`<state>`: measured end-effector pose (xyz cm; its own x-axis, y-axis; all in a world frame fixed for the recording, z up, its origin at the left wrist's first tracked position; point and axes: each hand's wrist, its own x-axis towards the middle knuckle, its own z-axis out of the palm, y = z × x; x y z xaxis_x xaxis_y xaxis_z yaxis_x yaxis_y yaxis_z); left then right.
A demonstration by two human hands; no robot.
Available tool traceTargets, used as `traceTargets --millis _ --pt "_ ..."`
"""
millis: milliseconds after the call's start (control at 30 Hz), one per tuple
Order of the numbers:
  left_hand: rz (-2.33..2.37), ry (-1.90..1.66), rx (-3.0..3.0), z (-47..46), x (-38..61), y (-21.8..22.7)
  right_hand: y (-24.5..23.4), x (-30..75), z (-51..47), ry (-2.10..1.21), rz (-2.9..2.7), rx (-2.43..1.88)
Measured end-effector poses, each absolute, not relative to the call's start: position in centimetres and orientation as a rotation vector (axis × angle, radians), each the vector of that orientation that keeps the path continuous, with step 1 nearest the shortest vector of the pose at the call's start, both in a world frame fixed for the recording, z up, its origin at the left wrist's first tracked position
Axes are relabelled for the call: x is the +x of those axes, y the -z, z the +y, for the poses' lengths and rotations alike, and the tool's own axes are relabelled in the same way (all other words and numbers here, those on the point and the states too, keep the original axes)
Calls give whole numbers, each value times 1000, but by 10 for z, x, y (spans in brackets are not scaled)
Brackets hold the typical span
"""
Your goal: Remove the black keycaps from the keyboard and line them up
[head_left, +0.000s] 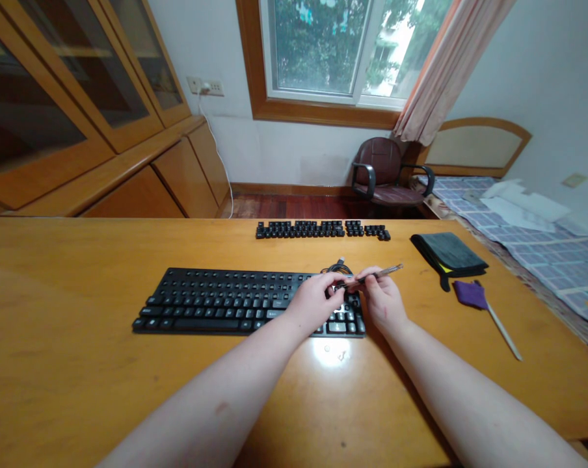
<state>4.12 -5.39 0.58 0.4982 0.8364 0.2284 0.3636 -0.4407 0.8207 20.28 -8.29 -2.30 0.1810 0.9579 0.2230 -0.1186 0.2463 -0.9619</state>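
A black keyboard (216, 302) lies flat on the table. Its upper rows and part of the number pad show bare switch posts, while the lower rows carry keycaps. Over the number pad end, my left hand (316, 302) is closed in a pinch; a small dark piece seems to be between its fingertips, too hidden to name. Just to the right, my right hand (384, 302) grips a slim pen-like tool (390, 270). The tool's far end points up and right, and its other end reaches to my left fingertips. A coiled black cable (340, 266) lies behind my hands.
Loose black keycaps (301, 229) stand in rows along the table's back edge. To the right lie a folded dark grey cloth (450, 253) and a white-handled stick (503, 331) with a purple cloth (470, 294) at its end. Beyond the table stands an office chair (384, 169).
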Motion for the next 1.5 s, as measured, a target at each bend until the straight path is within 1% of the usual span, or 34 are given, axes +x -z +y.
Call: traceTargets --millis 467,700,833,967,1100,1167,1300,1500 --pt "978 -853 1947 -52 39 -4 19 201 -84 -999 -1067 -1029" --pt "895 -953 1818 -50 40 -3 21 203 -83 -986 -1098 -1022" --pt "972 -988 1694 -49 42 2 17 201 -88 -885 -1149 -998" --pt "966 -983 1647 -48 44 7 15 203 -90 -738 -1157 -1065" --pt "932 -1015 1700 -48 45 10 12 211 -87 -462 -1490 -1255" --pt "920 -1003 1737 -48 44 11 11 214 -85 -379 -1699 -1286" --pt "903 -949 1798 -48 42 11 12 215 -83 -389 -1882 -1259" --pt "873 -945 1802 -49 42 12 13 213 -83 -311 -1890 -1275"
